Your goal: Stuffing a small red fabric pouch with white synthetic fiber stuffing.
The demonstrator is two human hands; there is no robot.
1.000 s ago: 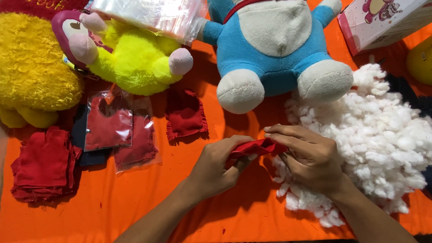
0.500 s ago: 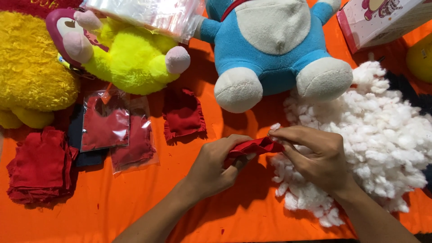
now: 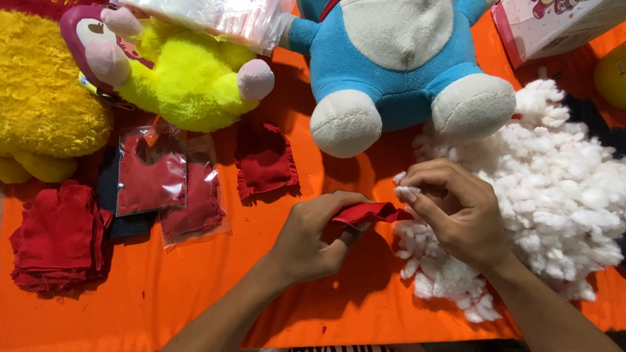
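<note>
Red pouch (image 3: 365, 214) pinched, left hand (image 3: 313, 241) | right hand (image 3: 456, 212) curled, pinching stuffing (image 3: 407, 190)

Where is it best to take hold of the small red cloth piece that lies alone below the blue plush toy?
Probably by its lower frayed edge, coming from the near side. The red cloth piece lies flat on the orange cloth, and the blue plush toy and yellow-green plush crowd its far side.

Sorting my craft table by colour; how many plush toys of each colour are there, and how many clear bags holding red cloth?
Yellow plush toys: 2, the second at the left edge
Blue plush toy: 1
Clear bags with red cloth: 2, the second beside it
Total: 5
</note>
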